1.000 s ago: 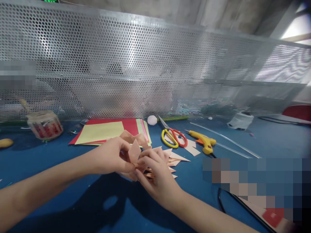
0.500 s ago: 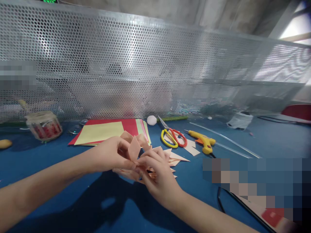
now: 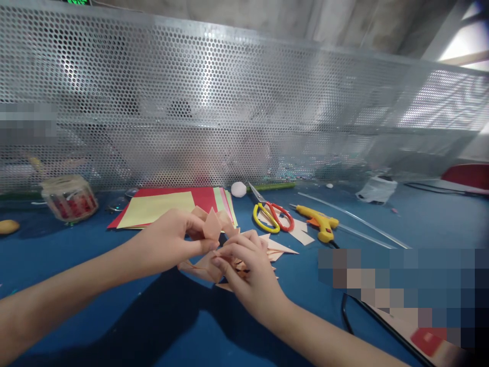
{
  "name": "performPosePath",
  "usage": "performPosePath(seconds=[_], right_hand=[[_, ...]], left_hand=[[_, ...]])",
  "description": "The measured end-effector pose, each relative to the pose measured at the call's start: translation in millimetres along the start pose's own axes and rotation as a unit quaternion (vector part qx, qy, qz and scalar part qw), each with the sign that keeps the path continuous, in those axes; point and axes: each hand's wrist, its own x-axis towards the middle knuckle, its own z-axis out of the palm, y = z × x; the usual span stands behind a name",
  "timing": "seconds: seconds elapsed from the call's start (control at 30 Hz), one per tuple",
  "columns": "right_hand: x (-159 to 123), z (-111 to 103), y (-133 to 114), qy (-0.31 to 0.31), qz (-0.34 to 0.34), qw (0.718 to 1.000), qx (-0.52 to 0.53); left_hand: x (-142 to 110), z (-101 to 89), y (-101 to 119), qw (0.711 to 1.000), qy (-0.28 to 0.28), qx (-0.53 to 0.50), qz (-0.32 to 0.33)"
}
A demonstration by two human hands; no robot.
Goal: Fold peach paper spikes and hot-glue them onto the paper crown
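A peach-coloured folded paper piece (image 3: 212,225) with a diamond-shaped face stands between the thumb and fingers of my left hand (image 3: 171,235). My right hand (image 3: 250,267) is closed in a pinch just beside it, its thumb and forefinger at the edge of a curved peach paper loop (image 3: 202,266). Whether the folded piece and the loop are joined is hidden by my fingers. Several pointed, folded peach papers (image 3: 281,248) lie on the blue table behind and under my right hand.
Scissors (image 3: 273,216) with yellow and red handles rest on paper scraps (image 3: 303,235). A yellow glue gun (image 3: 320,223) and clear glue sticks (image 3: 355,216) lie right. Behind are coloured paper sheets (image 3: 156,208), a white ball (image 3: 239,189), a glass jar (image 3: 70,199) and a perforated metal screen (image 3: 229,92).
My left fingertips have drawn slightly up and away from my right fingertips, opening a small gap. The folded piece has tilted a little. My right hand has hardly moved.
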Motion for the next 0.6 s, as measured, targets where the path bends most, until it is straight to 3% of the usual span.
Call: performPosePath(seconds=[0.6], right_hand=[[-0.1,1.4,-0.8,0.013,0.029,0.999,0.013]], left_hand=[[-0.9,1.1,-3.0,0.998,-0.012,-0.017,-0.054]])
